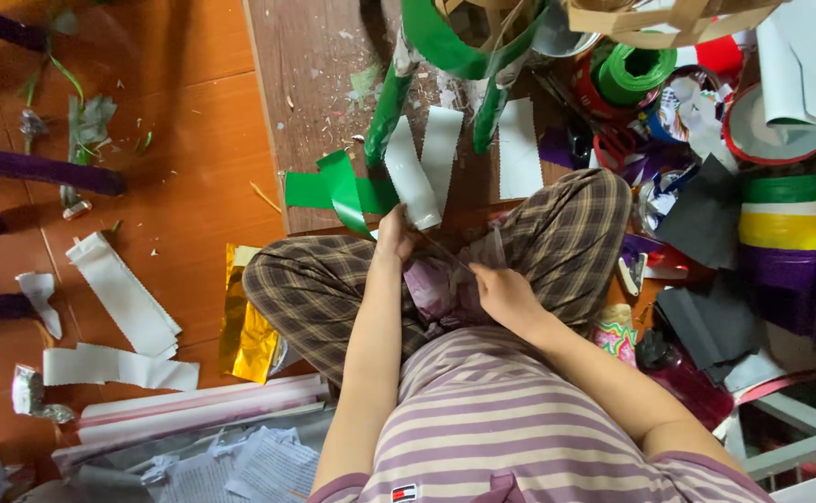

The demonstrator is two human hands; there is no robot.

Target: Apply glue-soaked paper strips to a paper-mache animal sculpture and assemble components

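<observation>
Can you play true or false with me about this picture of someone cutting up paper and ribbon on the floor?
1. The left hand is at a white strip. True.
2. The person wears a plain blue shirt. False: the shirt is striped in purple and pale bands.
3. A gold foil sheet lies beside the person's knee. True.
4. The green ribbon lies on the board. True.
5. The right hand is lifted high over the tape rolls. False: it is low in the lap, near some crinkly pinkish wrap.
6. The white strips on the orange floor are stacked on the board. False: those floor strips lie off to the side.
</observation>
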